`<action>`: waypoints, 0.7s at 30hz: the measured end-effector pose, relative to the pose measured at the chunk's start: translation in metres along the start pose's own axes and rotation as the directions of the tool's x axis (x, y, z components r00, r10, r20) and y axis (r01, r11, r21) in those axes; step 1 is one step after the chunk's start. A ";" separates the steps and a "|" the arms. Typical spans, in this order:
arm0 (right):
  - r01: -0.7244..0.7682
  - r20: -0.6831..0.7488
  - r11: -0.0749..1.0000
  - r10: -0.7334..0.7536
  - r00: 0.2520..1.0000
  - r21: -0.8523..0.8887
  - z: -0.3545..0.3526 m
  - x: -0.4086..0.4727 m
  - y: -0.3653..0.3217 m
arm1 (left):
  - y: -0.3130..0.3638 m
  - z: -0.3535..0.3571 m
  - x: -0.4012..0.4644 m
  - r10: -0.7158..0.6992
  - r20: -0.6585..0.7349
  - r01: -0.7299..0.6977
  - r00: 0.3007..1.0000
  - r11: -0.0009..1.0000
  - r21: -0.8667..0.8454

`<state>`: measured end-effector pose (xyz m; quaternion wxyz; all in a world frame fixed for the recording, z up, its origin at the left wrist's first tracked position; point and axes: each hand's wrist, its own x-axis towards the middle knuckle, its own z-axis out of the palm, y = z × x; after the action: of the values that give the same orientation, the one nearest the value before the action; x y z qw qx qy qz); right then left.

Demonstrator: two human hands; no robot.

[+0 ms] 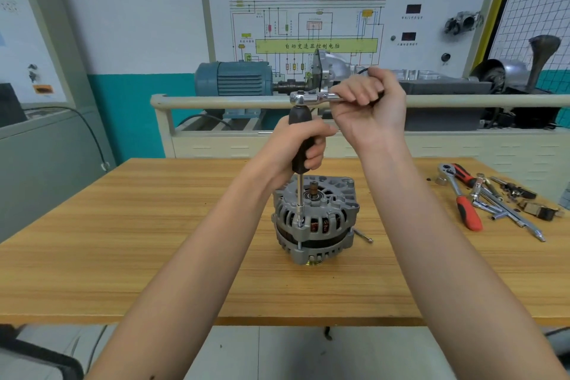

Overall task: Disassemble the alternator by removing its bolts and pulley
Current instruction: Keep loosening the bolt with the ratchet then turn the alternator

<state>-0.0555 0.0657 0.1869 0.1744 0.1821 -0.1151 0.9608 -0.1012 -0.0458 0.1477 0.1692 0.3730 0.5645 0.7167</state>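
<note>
A grey alternator (pixel 317 219) stands on the wooden table (pixel 154 241), shaft end up, with its brass-coloured pulley (pixel 313 262) underneath. A black-handled socket driver (pixel 303 139) stands upright, its steel shank seated on a bolt (pixel 299 222) at the housing's front left. My left hand (pixel 300 148) is wrapped round the black handle. A chrome ratchet (pixel 311 98) sits across the driver's top, and my right hand (pixel 367 102) is closed round its handle. One loose long bolt (pixel 363 236) lies on the table just right of the alternator.
Red-handled ratchets (pixel 465 203), chrome extensions and small parts (pixel 509 203) lie at the table's right. Behind the table stand a railed bench with a blue motor (pixel 234 79) and a wiring-diagram board (pixel 314 25). A grey cabinet (pixel 46 157) stands at the left.
</note>
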 end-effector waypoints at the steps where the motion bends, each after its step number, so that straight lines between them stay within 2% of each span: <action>1: 0.003 -0.007 1.000 -0.003 1.000 0.012 0.000 0.001 0.001 | 0.000 0.000 0.001 -0.005 0.018 0.005 1.000 1.000 -0.011; 3: 0.045 -0.010 0.999 -0.045 0.999 0.003 0.000 -0.001 0.002 | -0.002 0.000 0.001 -0.018 0.014 0.018 1.000 1.000 -0.012; 5: 0.122 0.023 0.991 -0.121 0.992 -0.058 0.000 -0.008 0.007 | -0.003 0.000 0.002 -0.019 -0.052 0.019 0.998 1.000 0.003; 8: 0.326 0.198 0.906 -0.280 0.939 -0.269 0.001 -0.022 0.022 | -0.003 0.002 0.003 -0.007 -0.218 0.010 0.976 1.000 0.009; 10: 0.548 0.385 0.723 -0.404 0.830 -0.420 0.001 -0.032 0.037 | -0.002 0.007 0.003 -0.008 -0.313 0.011 0.950 1.000 0.008; 12: 0.731 0.563 0.465 -0.467 0.682 -0.500 -0.001 -0.040 0.048 | -0.001 0.011 0.003 0.000 -0.377 0.018 0.926 0.999 0.044; 13: 0.773 0.616 0.380 -0.467 0.634 -0.508 0.000 -0.043 0.052 | 0.000 0.013 0.003 0.009 -0.396 0.022 0.918 0.997 0.074; 14: 0.785 0.631 0.352 -0.466 0.620 -0.510 0.000 -0.044 0.053 | 0.000 0.014 0.003 0.015 -0.403 0.023 0.915 0.996 0.091; 15: 0.771 0.611 0.382 -0.470 0.637 -0.510 0.001 -0.043 0.051 | -0.001 0.014 0.004 0.017 -0.399 0.019 0.917 0.996 0.086; 17: 0.651 0.496 0.604 -0.433 0.753 -0.460 0.005 -0.038 0.042 | -0.002 0.011 0.004 0.011 -0.364 0.004 0.931 0.999 0.039; 19: 0.410 0.326 0.838 -0.299 0.897 -0.359 0.007 -0.028 0.027 | -0.004 0.006 0.003 0.019 -0.297 -0.011 0.955 1.000 0.029; 21: 0.183 0.139 0.948 -0.151 0.979 -0.259 0.007 -0.016 0.012 | -0.003 0.001 0.001 0.027 -0.219 -0.021 0.975 0.999 0.029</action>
<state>-0.0440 0.0479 0.1856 0.2712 0.2218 -0.2396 0.9055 -0.1016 -0.0438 0.1448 0.0924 0.3005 0.5845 0.7480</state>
